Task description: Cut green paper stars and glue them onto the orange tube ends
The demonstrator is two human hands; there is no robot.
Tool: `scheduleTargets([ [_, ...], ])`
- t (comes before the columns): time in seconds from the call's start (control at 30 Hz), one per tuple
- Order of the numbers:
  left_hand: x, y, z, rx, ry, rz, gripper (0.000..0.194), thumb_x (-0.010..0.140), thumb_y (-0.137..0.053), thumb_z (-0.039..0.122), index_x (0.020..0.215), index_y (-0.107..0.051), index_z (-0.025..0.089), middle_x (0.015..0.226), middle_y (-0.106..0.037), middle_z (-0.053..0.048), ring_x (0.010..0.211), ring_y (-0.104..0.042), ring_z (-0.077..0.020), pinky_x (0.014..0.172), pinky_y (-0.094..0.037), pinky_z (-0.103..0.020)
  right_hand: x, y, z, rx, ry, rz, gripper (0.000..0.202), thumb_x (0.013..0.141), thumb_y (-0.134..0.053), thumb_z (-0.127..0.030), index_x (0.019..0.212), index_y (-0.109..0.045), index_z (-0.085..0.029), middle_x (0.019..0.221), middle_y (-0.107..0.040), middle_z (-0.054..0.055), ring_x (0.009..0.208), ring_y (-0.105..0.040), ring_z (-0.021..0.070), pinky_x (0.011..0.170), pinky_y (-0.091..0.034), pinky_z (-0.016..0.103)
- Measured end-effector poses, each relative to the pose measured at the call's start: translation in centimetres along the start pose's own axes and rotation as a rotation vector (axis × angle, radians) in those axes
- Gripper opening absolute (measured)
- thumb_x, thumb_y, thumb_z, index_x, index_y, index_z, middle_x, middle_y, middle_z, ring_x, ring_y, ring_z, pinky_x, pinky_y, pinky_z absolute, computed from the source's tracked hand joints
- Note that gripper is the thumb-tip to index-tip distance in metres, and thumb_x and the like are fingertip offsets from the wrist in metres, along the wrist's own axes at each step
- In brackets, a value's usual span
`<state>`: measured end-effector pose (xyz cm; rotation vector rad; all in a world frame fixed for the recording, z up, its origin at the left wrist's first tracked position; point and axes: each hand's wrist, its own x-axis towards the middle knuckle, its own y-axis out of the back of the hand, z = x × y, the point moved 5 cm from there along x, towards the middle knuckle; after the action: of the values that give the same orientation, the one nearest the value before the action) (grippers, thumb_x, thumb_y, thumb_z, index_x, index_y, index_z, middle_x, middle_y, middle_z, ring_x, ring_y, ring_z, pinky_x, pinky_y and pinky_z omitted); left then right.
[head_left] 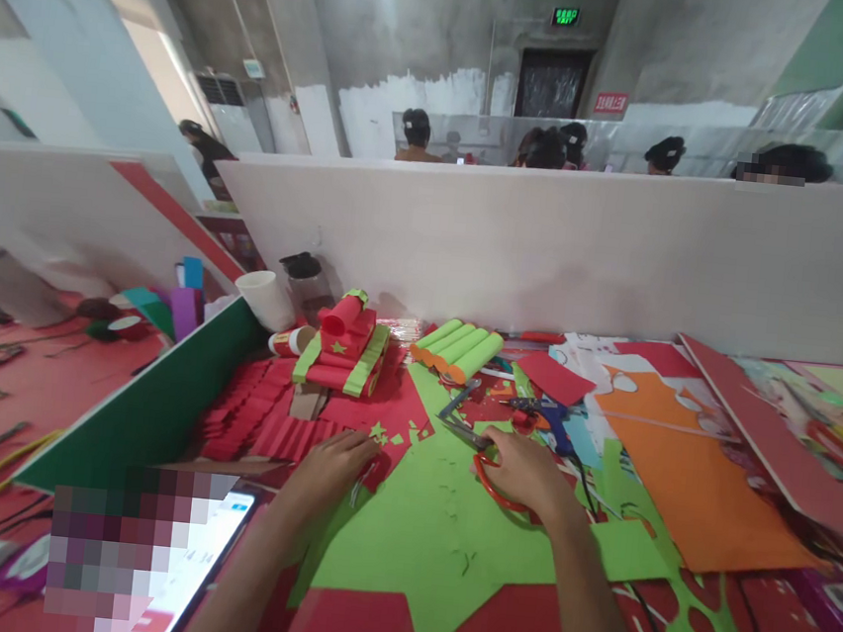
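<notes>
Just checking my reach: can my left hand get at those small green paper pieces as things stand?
Probably yes: your left hand lies right beside the small green paper pieces, with nothing visible blocking the way.

1. A large green paper star [431,526] lies mid-front on the red worktop [49,389], between the left hand [340,462] at its left side and the right hand [522,470] over its right part.
2. Red-handled metal scissors [499,499] are in the right hand, above the star.
3. Behind the star, to the left, sits a red paper model with green strips [344,348]; right of it lie rolled green paper tubes [455,349].
4. A white cylindrical cup [264,299] stands behind-left of the model.
5. An orange paper sheet [690,471] lies right of the star.
6. Behind everything on the worktop rises a long white panel [518,246].
</notes>
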<state>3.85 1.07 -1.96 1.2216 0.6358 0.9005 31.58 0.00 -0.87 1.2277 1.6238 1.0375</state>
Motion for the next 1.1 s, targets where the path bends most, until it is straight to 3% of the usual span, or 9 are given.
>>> scheduleTargets([
  [0.17,-0.1,0.0,0.0,0.005,-0.055,-0.050,0.033,0.089,-0.045,0.009,0.107,-0.069,0.023,0.109,-0.069,-0.009,0.104,-0.064,-0.0219,0.089,-0.049,-0.031,0.1,-0.2,0.3,-0.008,-0.023,-0.019,0.028,0.091,-0.055,-0.039,0.114,-0.063,-0.025,0.104,-0.075,0.008,0.089,-0.069,0.0260,0.064,-0.032,0.029],
  [0.3,-0.4,-0.2,-1.0,-0.078,-0.014,0.027,0.035,0.096,-0.038,0.020,0.107,-0.071,0.023,0.113,-0.071,-0.010,0.105,-0.065,-0.0234,0.094,-0.050,-0.034,0.3,-0.2,0.6,-0.008,-0.042,-0.029,0.029,0.090,-0.056,-0.040,0.115,-0.063,-0.025,0.102,-0.075,0.008,0.089,-0.068,0.0257,0.064,-0.033,0.028],
  [0.43,-1.2,-0.1,-2.0,-0.097,0.078,0.093,0.035,0.096,-0.041,0.028,0.118,-0.068,0.023,0.125,-0.069,-0.010,0.114,-0.063,-0.0258,0.099,-0.049,-0.038,0.1,0.0,0.6,-0.007,-0.047,-0.033,0.030,0.090,-0.058,-0.039,0.115,-0.064,-0.025,0.100,-0.075,0.007,0.089,-0.068,0.0259,0.065,-0.033,0.029],
  [0.77,-2.0,0.1,-0.4,-0.007,-0.021,-0.025,0.038,0.102,-0.037,0.034,0.123,-0.067,0.023,0.118,-0.067,-0.009,0.111,-0.060,-0.0257,0.097,-0.048,-0.041,-0.5,0.0,0.3,0.010,0.018,-0.110,0.037,0.082,-0.058,-0.019,0.118,-0.061,-0.024,0.101,-0.073,0.007,0.093,-0.066,0.0242,0.069,-0.035,0.027],
  [1.1,-2.1,-0.3,-0.9,-0.006,-0.012,0.038,0.038,0.102,-0.037,0.036,0.125,-0.065,0.023,0.120,-0.068,-0.009,0.110,-0.062,-0.0249,0.096,-0.049,-0.040,-0.8,-0.6,1.2,0.006,0.061,-0.104,0.044,0.080,-0.057,-0.014,0.122,-0.064,-0.022,0.116,-0.066,0.012,0.115,-0.058,0.0282,0.092,-0.041,0.033],
])
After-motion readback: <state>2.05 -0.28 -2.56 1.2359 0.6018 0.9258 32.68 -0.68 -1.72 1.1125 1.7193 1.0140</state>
